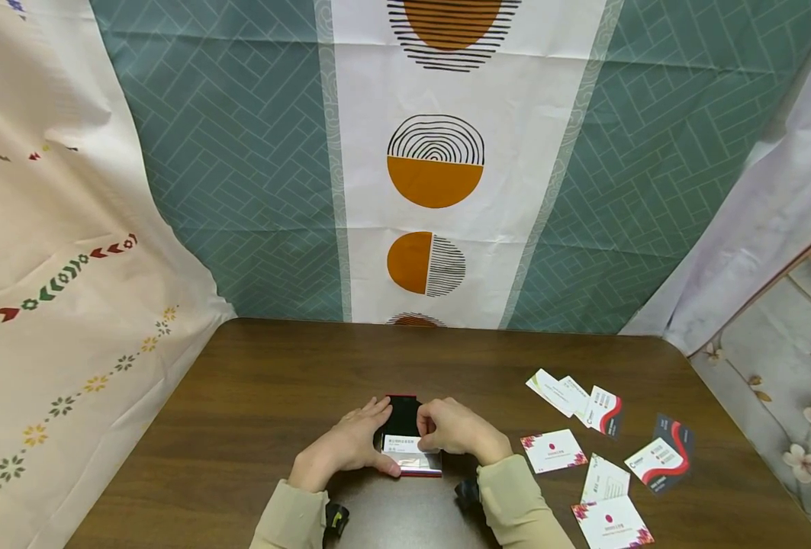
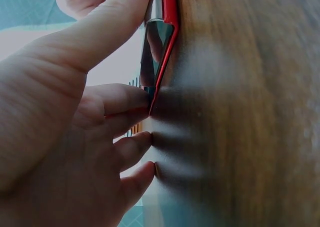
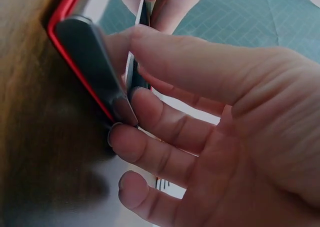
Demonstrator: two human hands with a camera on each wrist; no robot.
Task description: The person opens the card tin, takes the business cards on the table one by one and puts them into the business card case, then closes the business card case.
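An open business card case (image 1: 402,415) with a black inside and red edges lies on the table in front of me. A white business card (image 1: 397,441) sits at its near compartment, and my right hand (image 1: 458,428) pinches the card's right part between thumb and forefinger. My left hand (image 1: 347,442) holds the case from the left, thumb at the near edge and fingers along the raised lid. In the left wrist view the case's shiny metal side (image 2: 157,39) shows beside the thumb. The right wrist view shows the case's dark end (image 3: 87,52) close to my curled fingers.
On the right of the brown wooden table (image 1: 275,366) lie several loose business cards, among them a white one with floral corners (image 1: 554,451), a dark and red pair (image 1: 659,457), and an overlapping group (image 1: 570,396). Patterned cloth (image 1: 254,152) hangs behind the table.
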